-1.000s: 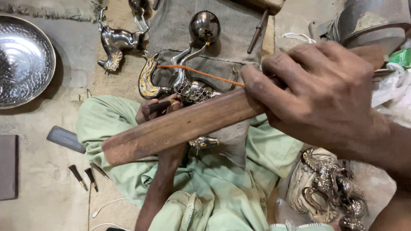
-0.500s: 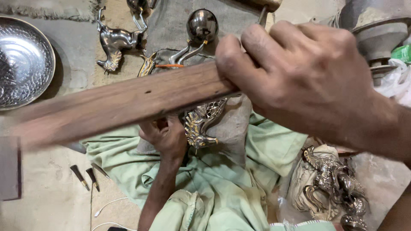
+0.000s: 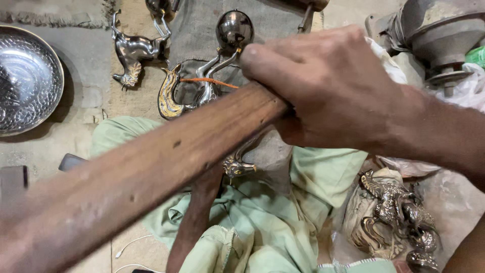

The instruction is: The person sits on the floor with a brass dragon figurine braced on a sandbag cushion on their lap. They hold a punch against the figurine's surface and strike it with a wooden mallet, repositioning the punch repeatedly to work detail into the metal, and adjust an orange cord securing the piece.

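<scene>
head view: right hand (image 3: 333, 96), fingers clamped on a long wooden stick (image 3: 151, 172) slanting from centre to near left. left hand (image 3: 209, 177) mostly hidden under the stick (grip cannot be told), beside a small metal bird figure (image 3: 237, 166) over green cloth (image 3: 262, 222). hammered metal bowl (image 3: 25, 81) far left.

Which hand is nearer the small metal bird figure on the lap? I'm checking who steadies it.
Left. The left hand, mostly hidden under the wooden bat, sits right beside the bird figure; the right hand grips the bat above it.
</scene>
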